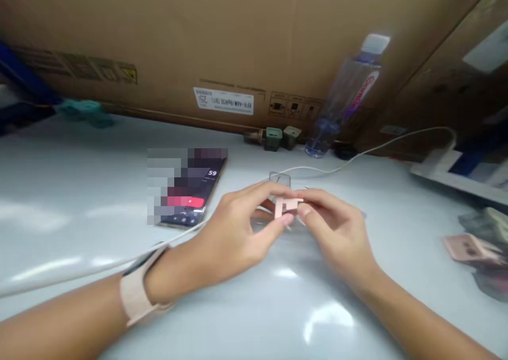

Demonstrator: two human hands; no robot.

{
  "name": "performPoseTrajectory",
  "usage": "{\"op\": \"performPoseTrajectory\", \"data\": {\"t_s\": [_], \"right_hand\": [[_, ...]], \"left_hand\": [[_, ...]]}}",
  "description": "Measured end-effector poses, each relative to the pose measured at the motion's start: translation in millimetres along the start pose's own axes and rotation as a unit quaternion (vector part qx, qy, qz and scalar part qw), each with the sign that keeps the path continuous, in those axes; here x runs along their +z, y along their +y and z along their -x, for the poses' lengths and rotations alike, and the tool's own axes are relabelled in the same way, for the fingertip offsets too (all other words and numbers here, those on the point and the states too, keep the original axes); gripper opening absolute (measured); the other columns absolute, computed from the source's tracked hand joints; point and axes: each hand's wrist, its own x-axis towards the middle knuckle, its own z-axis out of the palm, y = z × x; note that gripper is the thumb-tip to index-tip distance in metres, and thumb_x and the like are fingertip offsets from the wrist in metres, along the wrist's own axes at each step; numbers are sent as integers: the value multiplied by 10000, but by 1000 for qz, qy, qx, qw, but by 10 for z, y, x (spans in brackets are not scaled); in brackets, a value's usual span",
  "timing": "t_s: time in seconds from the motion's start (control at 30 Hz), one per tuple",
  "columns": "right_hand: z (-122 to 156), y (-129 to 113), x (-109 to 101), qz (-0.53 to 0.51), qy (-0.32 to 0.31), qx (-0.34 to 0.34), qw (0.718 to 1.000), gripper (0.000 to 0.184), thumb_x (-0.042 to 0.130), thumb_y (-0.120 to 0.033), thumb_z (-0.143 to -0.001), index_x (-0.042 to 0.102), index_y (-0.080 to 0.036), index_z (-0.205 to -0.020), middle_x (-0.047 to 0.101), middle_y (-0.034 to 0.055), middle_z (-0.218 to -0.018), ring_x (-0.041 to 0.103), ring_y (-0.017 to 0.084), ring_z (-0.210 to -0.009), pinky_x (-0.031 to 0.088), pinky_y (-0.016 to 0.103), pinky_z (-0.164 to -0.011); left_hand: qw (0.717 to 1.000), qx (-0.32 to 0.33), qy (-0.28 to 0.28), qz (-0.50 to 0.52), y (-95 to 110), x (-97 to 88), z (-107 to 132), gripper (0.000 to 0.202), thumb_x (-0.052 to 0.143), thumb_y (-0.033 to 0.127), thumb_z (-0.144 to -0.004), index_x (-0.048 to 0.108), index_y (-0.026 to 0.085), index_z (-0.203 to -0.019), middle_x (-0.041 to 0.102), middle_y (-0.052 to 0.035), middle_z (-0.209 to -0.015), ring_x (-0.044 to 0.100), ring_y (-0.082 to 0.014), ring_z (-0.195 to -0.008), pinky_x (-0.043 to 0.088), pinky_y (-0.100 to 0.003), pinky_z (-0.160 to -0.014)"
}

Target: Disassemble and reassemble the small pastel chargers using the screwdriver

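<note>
Between my two hands is a small pale pink plastic piece with a squared notch, held just above the white table. My left hand pinches its left side between thumb and fingers; a watch with a light band is on that wrist. At the piece's right end, my right hand closes thumb and fingertips on it. The fingers partly cover the piece, so its full shape is hidden. Just behind my fingers lies a small clear plastic case.
A phone with a lit screen lies left of my hands. A white cable crosses the table. Along the cardboard box stand small green blocks and a water bottle. Pink and grey pieces sit at the right.
</note>
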Motion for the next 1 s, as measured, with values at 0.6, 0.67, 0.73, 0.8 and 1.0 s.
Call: {"op": "performPoseTrajectory", "data": {"t_s": [0.6, 0.67, 0.73, 0.8, 1.0], "right_hand": [[37, 16, -14, -15, -24, 30, 999, 133, 753, -326, -955, 834, -268, -1043, 851, 53, -1083, 808, 239, -998, 670, 367, -900], [27, 12, -11, -26, -25, 24, 999, 123, 758, -309, -945, 829, -257, -1031, 854, 52, -1072, 812, 233, -977, 669, 355, -878], [14, -4, -10, -29, -29, 29, 999, 120, 758, -290, -933, 820, -251, -1028, 855, 49, -1051, 815, 230, -956, 669, 356, -870], [2, -28, -9, -22, -31, 43, 998, 118, 749, -286, -925, 814, -258, -1018, 854, 40, -1023, 813, 229, -928, 673, 363, -853], [-10, -57, 2, -20, -27, 59, 998, 108, 747, -326, -928, 820, -278, -991, 844, 23, -982, 792, 219, -905, 673, 349, -823]], "left_hand": [[999, 14, -23, -24, -24, -19, 39, 182, 597, 297, -1078, 695, 199, -1196, 755, -75, -1218, 743, -211, -1098, 650, -306, -940], [1000, 10, -21, -12, -26, -15, 35, 182, 593, 298, -1080, 693, 187, -1185, 755, -80, -1202, 747, -207, -1077, 653, -296, -916], [1000, 7, -19, -12, -29, -11, 31, 172, 602, 296, -1077, 696, 188, -1172, 757, -79, -1196, 750, -204, -1073, 652, -294, -910], [1000, 3, -13, -9, -31, -8, 29, 162, 611, 297, -1074, 694, 197, -1172, 762, -72, -1171, 755, -196, -1047, 655, -296, -894], [1000, 0, -18, -4, -20, -8, 34, 160, 599, 291, -1075, 689, 192, -1164, 755, -72, -1157, 753, -210, -1033, 650, -323, -893]]}}
